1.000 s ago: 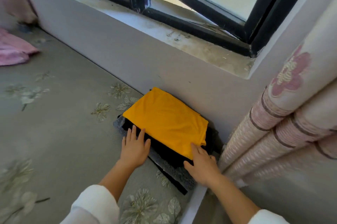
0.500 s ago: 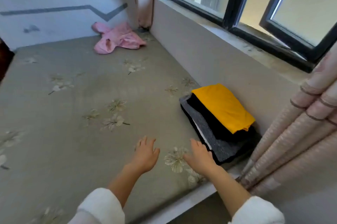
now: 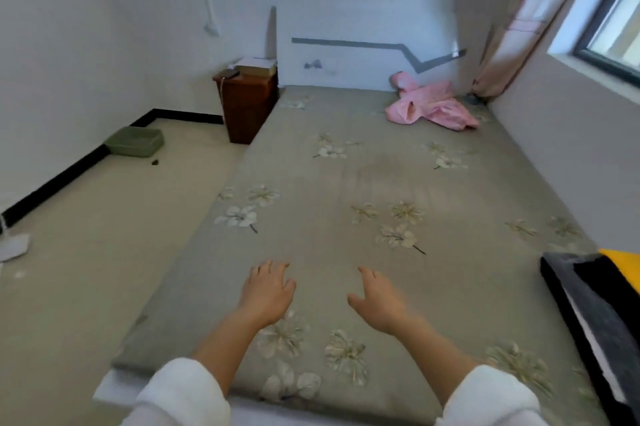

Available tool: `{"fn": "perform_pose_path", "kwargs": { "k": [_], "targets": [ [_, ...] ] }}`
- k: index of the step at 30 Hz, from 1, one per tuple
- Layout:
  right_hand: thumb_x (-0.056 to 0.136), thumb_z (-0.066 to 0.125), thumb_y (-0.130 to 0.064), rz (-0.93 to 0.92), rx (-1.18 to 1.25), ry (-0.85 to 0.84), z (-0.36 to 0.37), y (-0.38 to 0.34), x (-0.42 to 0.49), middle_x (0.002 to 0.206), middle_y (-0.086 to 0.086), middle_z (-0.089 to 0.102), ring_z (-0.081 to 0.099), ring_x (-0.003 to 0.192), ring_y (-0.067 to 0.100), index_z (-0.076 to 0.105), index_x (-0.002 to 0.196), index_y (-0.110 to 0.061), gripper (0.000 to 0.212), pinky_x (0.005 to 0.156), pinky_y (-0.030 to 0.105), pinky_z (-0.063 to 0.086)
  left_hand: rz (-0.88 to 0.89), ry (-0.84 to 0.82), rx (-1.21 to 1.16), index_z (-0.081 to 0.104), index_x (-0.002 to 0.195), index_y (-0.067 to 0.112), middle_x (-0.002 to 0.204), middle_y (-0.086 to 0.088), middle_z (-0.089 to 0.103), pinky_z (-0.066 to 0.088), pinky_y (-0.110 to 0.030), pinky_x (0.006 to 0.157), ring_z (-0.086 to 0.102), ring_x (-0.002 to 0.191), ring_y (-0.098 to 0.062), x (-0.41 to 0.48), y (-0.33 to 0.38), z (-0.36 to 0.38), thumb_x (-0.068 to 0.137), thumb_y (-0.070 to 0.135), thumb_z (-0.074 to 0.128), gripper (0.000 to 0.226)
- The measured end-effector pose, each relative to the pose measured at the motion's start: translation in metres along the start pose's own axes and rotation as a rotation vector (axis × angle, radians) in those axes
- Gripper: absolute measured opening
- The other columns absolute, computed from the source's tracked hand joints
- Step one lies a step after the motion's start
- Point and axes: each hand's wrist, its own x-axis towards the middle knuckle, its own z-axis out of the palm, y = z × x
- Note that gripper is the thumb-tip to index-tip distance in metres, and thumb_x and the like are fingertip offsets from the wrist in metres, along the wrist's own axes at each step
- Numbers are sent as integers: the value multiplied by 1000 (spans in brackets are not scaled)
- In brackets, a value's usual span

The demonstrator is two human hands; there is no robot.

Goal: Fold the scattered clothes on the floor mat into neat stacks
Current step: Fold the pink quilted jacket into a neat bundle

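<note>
Above the floral floor mat (image 3: 346, 183), a person's left hand (image 3: 266, 294) and right hand (image 3: 377, 304) hover with fingers spread, holding nothing. A crumpled pink garment (image 3: 429, 107) lies unfolded at the mat's far corner; a folded stack (image 3: 595, 301) sits at its right edge. A careless reach across could nudge that stack and undo its folds.

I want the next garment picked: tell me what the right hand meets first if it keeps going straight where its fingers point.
Only bare floor mat lies ahead of the right hand; the pink garment sits farther off, slightly right, though depth is unclear.
</note>
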Motion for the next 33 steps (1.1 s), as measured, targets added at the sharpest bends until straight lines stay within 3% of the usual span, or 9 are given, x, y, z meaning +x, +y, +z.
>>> {"fn": "perform_pose_path", "kwargs": {
  "k": [7,13,21,33],
  "targets": [
    [95,48,-38,-164,-32,-86,82,-212,63,155,9,25,30,139,27,14,151,-12,70,113,41,29,-156,86,-33,33,145,17,152,-9,29,22,-34,111,23,139,-26,-10,-203,-92,100,33,36,47],
    [96,47,-41,-269,-90,-154,141,-350,102,155,8,26,29,139,27,14,151,-13,70,113,47,28,-254,146,-18,37,143,16,149,-10,33,25,-34,110,26,137,-27,-13,-331,-146,98,30,38,46],
    [95,45,-43,-314,-169,-157,182,-464,171,153,8,28,30,138,29,14,150,-14,70,109,48,29,-257,189,-5,40,141,17,147,-11,37,26,-35,110,28,137,-26,37,-437,-194,98,30,38,45],
    [93,47,-41,-135,-119,-114,206,-595,338,147,9,35,33,134,29,21,146,-13,65,107,50,32,-108,65,99,36,143,20,152,-10,30,24,-36,112,23,139,-24,212,-561,-273,98,32,36,46]
  ]
}}
